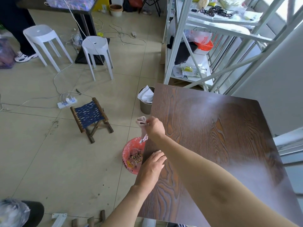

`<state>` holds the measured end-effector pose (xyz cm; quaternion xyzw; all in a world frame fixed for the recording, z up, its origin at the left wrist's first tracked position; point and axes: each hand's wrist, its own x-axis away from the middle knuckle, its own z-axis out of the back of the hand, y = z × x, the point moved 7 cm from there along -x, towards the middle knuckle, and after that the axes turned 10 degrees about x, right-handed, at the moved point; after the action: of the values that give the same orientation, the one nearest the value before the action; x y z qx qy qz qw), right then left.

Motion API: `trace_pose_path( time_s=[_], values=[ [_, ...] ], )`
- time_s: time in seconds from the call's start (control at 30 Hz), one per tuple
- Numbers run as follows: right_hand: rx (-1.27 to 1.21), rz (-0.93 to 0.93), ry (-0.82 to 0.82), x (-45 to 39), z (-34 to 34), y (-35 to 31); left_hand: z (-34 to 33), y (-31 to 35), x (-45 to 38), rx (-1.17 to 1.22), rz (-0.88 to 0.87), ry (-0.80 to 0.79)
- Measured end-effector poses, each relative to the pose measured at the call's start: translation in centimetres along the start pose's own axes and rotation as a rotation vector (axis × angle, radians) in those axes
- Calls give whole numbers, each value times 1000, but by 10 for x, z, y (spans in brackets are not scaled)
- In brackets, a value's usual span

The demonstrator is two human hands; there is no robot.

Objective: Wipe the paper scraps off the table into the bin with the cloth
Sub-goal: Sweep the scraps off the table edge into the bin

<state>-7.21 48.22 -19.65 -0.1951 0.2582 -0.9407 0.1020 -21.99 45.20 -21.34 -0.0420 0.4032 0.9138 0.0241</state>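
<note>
Brown wood counter (221,136) looks wiped clean from where I watch; I cannot spot any paper scraps left on it. The scraps I can see sit in the pink bin (127,154) on the floor, tucked right against the counter's left edge, with part of the bin hidden under that edge.

My right hand (155,126) is out past the counter's edge, above the bin. Its fingers (150,120) are pinching the pale cloth (142,126), which hangs down bunched up, its bottom tip dangling over the bin's far rim. My left hand (152,167) rests on the counter's edge just beside the bin, fingers (158,155) held close together and lying flat, holding nothing.

I think the job is close to done and the cloth is being shaken out.

What could go wrong? The cloth hangs near the rim, not the middle, so bits shaken loose could fall on the floor tiles (65,161) and not in the bin. A hard shake could fling scraps even farther. The pinch is small, so the cloth could slip and drop into the bin. A knock from my left hand or arm could also nudge the bin away from the edge
</note>
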Motion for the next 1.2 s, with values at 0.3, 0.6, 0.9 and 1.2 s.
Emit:
trace_pose_path(
  time_s=[0.3,0.6,0.9,1.2],
  values=[
    [-1113,-313,-430,39,17,60,2,5,-3,-128,-23,-18],
    [-1204,-191,-380,66,60,76,31,8,-53,620,513,206],
    [-634,-197,337,92,158,143,-3,96,-101,1117,752,-94],
    [-843,-260,536,127,245,240,-46,180,-171,759,583,-56]
  ],
)
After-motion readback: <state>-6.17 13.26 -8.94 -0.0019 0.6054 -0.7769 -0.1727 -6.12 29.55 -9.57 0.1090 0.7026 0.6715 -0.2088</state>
